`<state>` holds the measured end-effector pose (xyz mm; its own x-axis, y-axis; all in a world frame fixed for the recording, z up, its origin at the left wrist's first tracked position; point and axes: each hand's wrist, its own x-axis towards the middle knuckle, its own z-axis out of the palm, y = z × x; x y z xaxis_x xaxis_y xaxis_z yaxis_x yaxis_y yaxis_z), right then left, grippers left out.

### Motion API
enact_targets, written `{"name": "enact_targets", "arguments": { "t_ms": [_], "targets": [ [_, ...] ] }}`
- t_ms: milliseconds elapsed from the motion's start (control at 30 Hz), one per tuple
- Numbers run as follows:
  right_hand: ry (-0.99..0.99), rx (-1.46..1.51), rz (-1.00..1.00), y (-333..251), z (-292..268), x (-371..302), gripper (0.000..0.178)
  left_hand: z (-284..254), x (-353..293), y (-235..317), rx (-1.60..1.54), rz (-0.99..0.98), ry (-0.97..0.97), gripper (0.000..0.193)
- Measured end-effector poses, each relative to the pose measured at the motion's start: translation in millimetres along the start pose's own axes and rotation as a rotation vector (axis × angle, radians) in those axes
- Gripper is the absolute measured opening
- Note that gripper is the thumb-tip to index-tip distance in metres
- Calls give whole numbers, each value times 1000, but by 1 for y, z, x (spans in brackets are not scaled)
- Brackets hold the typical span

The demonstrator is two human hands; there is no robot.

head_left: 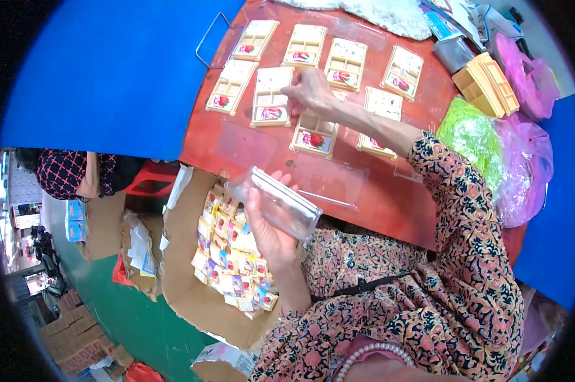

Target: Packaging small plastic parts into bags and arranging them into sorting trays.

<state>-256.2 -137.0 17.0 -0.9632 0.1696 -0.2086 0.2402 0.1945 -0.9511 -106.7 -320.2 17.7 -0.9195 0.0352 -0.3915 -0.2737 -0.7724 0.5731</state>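
Observation:
My left hand (pixel 271 223) is wrapped round a stack of transparent plastic covers (pixel 287 207), held above the table's near edge. My right hand (pixel 313 92) reaches across the red table, its fingers pinched together at the right edge of a cream compartment tray (pixel 271 99). Whether a small piece is between those fingertips is hidden. Several like trays lie around, among them one below my wrist (pixel 314 135) and one at the far right (pixel 402 71). Each has a strawberry picture at its near end and white pieces or open compartments beyond.
A cardboard box (pixel 179 280) full of small packed trays stands left of my lap. At the table's right are stacked cream trays (pixel 486 86), a green bag (pixel 469 130) and pink plastic bags (pixel 523 165). Another person (pixel 67 175) sits at the left.

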Motion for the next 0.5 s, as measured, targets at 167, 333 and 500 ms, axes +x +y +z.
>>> {"name": "enact_targets", "arguments": {
  "t_ms": [167,333,500],
  "targets": [
    [168,-309,-329,15,-5,25,20,5,13,-2,2,13,-43,42],
    [67,-443,-496,4,-7,-7,18,15,19,-3,40,14,-56,47],
    [-407,-240,-573,-7,-9,-85,26,35,20,-20,121,45,-79,57]
  ]
}}
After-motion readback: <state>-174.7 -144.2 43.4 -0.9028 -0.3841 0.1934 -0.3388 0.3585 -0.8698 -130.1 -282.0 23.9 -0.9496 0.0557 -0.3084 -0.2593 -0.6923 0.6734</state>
